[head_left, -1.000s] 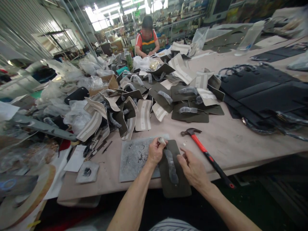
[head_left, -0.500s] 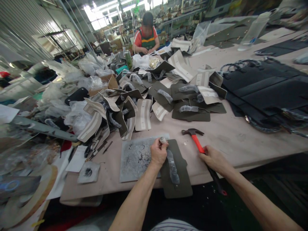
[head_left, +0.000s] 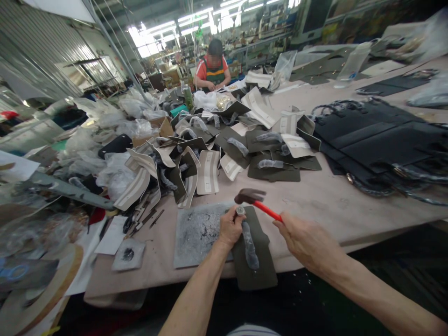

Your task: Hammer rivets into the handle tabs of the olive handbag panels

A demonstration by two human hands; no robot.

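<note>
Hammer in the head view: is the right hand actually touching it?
Touching. The head view shows the right hand closed around the red handle of the hammer, with no gap between them.

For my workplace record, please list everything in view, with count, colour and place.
Table: one, beige, beneath
Front panel: one, olive, overhanging table edge
Wrapped strip: one, translucent, on front panel
Slab: one, grey, beside front panel
Hammer: one, red and dark, front centre
Small cylinder: one, whitish, near hammer
Other panels: many, olive and whitish, heaped behind
Bags: several, black, right
Plastic wrapping: uncountable, clear, left
Large bottle: one, clear, rear right
Co-worker: one, red and green clothing, rear
Left hand: one, bare, around small cylinder
Right hand: one, bare, around hammer
</note>
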